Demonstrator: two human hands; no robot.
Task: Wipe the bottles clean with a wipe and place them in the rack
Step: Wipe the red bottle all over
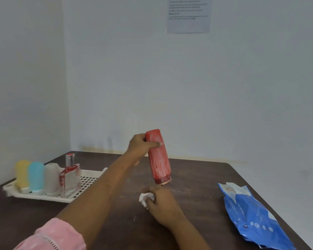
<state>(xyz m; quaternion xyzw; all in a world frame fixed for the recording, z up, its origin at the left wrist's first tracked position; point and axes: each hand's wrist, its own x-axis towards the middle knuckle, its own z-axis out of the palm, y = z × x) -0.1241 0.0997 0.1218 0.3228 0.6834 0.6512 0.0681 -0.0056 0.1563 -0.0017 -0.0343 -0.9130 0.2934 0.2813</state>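
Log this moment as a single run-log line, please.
left hand grips red-smeared plastic bottle | right hand clutches crumpled white wipe | white plastic rack holds four bottles

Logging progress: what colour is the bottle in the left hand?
Red with whitish streaks: the tall plastic bottle, best in the head view.

White perforated plastic rack [90, 179] sitting far left on dark brown counter [197, 177]. Yellow squeeze bottle [22, 172], blue squeeze bottle [36, 175], white squeeze bottle [51, 175] and red-smeared glass bottle [70, 179] crowding its left half; right grid lying open. Left forearm [101, 192] crossing in front of that open end. Crinkled blue wipe pack [251, 213] blocking the right side; bare counter showing between pack and right hand [161, 201].
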